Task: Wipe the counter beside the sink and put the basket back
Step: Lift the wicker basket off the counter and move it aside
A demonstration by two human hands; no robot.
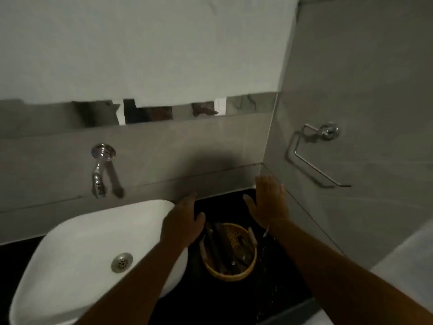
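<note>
A round yellow basket (243, 274) holding several dark, long items stands on the black counter (276, 294) just right of the white sink (77, 249). My left hand (184, 221) hovers with fingers apart above the basket's left rim, over the sink's right edge. Farther back, my right hand (268, 201) is spread open near the corner of the wall, above the basket's far right side. Neither hand holds anything. No cloth is in view.
A chrome tap (99, 168) sticks out of the grey tiled wall above the sink. On the right wall hangs a chrome towel ring (314, 158). A mirror strip runs along the back wall. The counter is narrow, hemmed in by sink and wall.
</note>
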